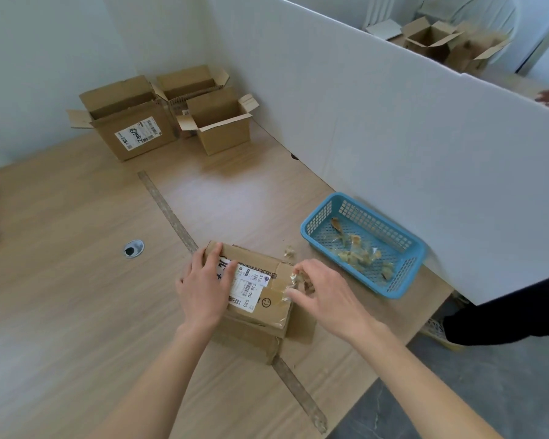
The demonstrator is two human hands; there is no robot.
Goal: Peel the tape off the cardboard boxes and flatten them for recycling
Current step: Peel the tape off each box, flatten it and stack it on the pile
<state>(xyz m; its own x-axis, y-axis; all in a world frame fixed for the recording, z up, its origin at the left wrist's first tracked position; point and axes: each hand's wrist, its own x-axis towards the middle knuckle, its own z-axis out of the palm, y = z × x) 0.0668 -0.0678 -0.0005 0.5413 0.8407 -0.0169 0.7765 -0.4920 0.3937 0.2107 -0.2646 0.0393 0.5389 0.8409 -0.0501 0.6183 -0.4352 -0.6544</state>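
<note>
The small cardboard box (257,299) sits near the front edge of the desk (76,280), closed, with a white shipping label (246,288) on its top face. The left hand (205,286) lies flat on the top, fingers extended and pressing down; this probably anchors the box against the pull of peeling. The right hand (317,291) pinches a crumpled strip of clear tape (293,285) at the box's right top edge, fingers curled round it. The tape appears partly lifted and remains attached to the cardboard.

A loose tape scrap (289,252) lies on the desk just beyond the box. A blue plastic basket (317,217) stands to the right, near the working hand, and holds several peeled tape pieces (358,253); its position suggests it serves as the waste bin within short reach.

Three opened boxes (159,115) stand at the far corner of the desk, flaps up, not yet flattened. The desk is light wood-grain with a dark strip (168,210) running diagonally across it and a round cable grommet (133,248). A white partition (393,128) borders the right side; more open boxes (438,39) are visible beyond it.
</note>
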